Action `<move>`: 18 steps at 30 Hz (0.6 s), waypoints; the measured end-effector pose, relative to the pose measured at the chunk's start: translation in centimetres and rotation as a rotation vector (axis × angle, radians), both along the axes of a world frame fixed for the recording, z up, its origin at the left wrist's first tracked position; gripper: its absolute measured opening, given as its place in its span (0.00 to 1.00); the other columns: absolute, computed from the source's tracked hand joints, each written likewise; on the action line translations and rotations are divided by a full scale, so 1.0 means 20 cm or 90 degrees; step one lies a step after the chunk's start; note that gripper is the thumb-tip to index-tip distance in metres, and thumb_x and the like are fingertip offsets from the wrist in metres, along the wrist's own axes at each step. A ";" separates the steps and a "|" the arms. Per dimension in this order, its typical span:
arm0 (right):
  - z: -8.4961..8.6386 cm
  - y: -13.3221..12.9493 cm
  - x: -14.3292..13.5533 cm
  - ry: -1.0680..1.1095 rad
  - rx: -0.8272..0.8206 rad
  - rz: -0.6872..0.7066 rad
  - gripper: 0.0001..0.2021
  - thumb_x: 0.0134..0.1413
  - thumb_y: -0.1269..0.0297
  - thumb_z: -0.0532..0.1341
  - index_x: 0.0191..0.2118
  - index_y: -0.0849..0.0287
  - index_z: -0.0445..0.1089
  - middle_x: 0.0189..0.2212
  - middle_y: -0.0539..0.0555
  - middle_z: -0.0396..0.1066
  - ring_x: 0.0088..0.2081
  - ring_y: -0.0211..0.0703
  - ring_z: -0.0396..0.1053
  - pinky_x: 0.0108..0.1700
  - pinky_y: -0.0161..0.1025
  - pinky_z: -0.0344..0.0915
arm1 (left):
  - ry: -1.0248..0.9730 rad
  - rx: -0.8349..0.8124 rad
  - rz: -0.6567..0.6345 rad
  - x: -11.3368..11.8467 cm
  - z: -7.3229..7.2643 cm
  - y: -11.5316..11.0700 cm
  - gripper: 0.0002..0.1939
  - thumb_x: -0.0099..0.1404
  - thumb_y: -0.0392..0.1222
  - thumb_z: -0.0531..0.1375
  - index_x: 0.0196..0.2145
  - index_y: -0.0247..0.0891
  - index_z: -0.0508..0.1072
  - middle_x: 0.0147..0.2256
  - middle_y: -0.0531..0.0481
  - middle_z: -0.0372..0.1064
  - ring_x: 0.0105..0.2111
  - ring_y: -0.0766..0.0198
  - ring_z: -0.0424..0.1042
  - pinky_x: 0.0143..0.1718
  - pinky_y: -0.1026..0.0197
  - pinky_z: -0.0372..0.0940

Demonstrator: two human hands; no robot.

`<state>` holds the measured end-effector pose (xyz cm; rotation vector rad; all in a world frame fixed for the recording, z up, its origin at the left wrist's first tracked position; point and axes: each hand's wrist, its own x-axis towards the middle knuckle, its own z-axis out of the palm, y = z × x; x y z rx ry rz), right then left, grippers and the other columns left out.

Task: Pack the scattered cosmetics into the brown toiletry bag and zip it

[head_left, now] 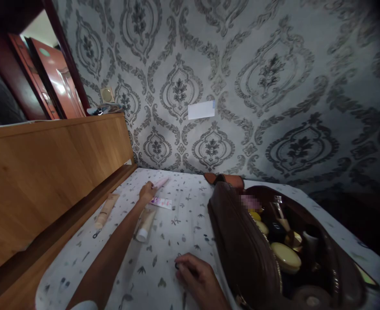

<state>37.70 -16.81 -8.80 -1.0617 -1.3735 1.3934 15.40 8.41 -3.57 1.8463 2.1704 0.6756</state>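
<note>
My left hand reaches far across the patterned sheet, its fingers closed on the near end of a slim pink tube. Just below that hand lies a flat white and purple packet. Nearer to me, beside my forearm, is a beige tube with a white cap. Another beige tube rests to the left of the arm. My right hand is low in the middle, fingers curled, with a small dark bit showing at the fingertips that I cannot make out. To its right stands an open brown bag.
Inside the bag are a yellow oval case, a black box and several other cosmetics. A brown leather item lies behind it by the wall. A wooden board borders the bed on the left. A small dark ring-shaped item lies nearby.
</note>
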 end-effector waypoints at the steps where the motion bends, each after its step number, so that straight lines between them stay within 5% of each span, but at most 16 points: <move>1: 0.01 0.00 0.00 -0.002 0.001 0.003 0.25 0.50 0.38 0.63 0.36 0.59 0.76 0.27 0.55 0.75 0.29 0.43 0.70 0.32 0.35 0.63 | -0.012 0.006 0.003 0.00 0.00 -0.01 0.17 0.70 0.47 0.60 0.53 0.37 0.70 0.52 0.43 0.69 0.47 0.56 0.73 0.47 0.48 0.71; 5: 0.06 -0.02 0.01 -0.010 0.000 0.003 0.24 0.51 0.40 0.63 0.36 0.59 0.75 0.28 0.55 0.76 0.31 0.44 0.71 0.33 0.36 0.64 | -0.060 0.052 0.000 -0.02 0.02 -0.08 0.17 0.71 0.48 0.59 0.51 0.36 0.71 0.48 0.44 0.71 0.43 0.59 0.74 0.45 0.51 0.72; 10: 0.11 -0.03 0.01 -0.022 0.015 0.009 0.23 0.53 0.42 0.62 0.37 0.60 0.75 0.28 0.56 0.76 0.32 0.46 0.72 0.34 0.38 0.65 | -0.082 0.154 -0.061 -0.02 0.01 -0.30 0.13 0.73 0.45 0.51 0.51 0.42 0.69 0.38 0.50 0.74 0.38 0.61 0.74 0.43 0.57 0.67; 18: 0.11 -0.03 0.01 -0.049 0.042 0.016 0.18 0.56 0.49 0.60 0.37 0.60 0.74 0.29 0.56 0.76 0.34 0.47 0.73 0.36 0.38 0.65 | -0.123 0.243 -0.168 -0.03 0.01 -0.58 0.14 0.64 0.42 0.57 0.48 0.43 0.70 0.44 0.48 0.73 0.46 0.55 0.71 0.51 0.54 0.64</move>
